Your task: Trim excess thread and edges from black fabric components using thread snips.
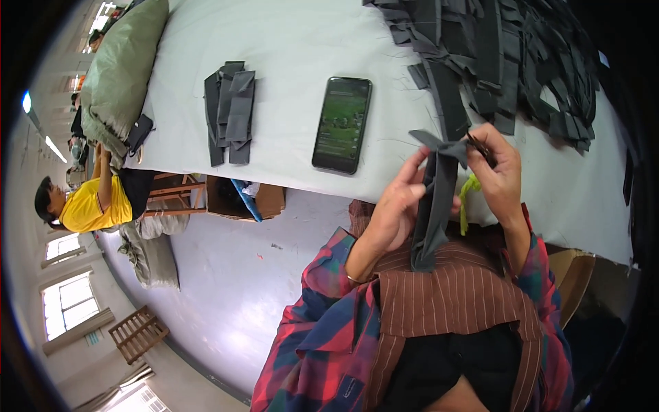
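Observation:
My left hand (395, 209) is closed on a dark grey fabric strip (435, 199), which hangs down over my lap at the table's near edge. The upper end of the strip is folded or crossed between my two hands. My right hand (501, 172) grips small dark thread snips (484, 151), partly hidden by the fingers, close against that upper end. A yellow-green cord (465, 206) dangles beside the strip below my right hand. Behind my hands, a large heap of similar dark grey strips (487, 48) covers the far right of the table.
On the white-covered table (281, 41) lie a phone (342, 123) with a lit screen and a small stack of grey strips (230, 113). A big stuffed sack (127, 69) rests at the left, near a person in yellow (103, 202). An open cardboard box (271, 201) stands beneath the table.

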A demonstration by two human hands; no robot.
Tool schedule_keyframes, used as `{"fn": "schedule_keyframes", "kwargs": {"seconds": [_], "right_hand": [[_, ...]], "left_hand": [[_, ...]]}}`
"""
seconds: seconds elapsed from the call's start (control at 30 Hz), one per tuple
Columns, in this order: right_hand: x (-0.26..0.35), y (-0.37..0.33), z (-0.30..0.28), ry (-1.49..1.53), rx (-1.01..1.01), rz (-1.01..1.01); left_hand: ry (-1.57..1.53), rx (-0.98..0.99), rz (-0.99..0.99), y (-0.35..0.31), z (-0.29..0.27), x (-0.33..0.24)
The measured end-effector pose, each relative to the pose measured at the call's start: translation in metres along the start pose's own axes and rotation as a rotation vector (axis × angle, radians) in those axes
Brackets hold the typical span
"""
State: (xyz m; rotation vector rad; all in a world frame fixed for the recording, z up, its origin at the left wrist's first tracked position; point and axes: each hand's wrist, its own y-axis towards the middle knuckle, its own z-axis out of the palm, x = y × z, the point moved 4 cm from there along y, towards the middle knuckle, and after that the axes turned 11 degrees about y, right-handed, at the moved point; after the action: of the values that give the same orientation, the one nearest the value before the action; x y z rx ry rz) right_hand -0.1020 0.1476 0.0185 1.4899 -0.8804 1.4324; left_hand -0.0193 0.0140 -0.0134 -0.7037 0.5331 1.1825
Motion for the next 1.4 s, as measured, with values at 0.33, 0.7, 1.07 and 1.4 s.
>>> {"fn": "schedule_keyframes", "kwargs": {"seconds": [0.33, 0.7, 1.07, 1.4], "right_hand": [[-0.008, 0.002, 0.013, 0.194, 0.188, 0.258], [-0.008, 0.004, 0.023, 0.278, 0.145, 0.327], [0.007, -0.003, 0.016, -0.190, 0.063, -0.128], [0.010, -0.026, 0.005, -0.438, 0.141, -0.276]], "left_hand": [[0.284, -0.016, 0.090, 0.015, -0.003, -0.034], [0.410, -0.217, 0.149, 0.016, -0.001, -0.029], [0.136, -0.488, -0.071, 0.013, -0.028, -0.014], [0.084, -0.428, -0.033, 0.012, -0.023, -0.017]]}}
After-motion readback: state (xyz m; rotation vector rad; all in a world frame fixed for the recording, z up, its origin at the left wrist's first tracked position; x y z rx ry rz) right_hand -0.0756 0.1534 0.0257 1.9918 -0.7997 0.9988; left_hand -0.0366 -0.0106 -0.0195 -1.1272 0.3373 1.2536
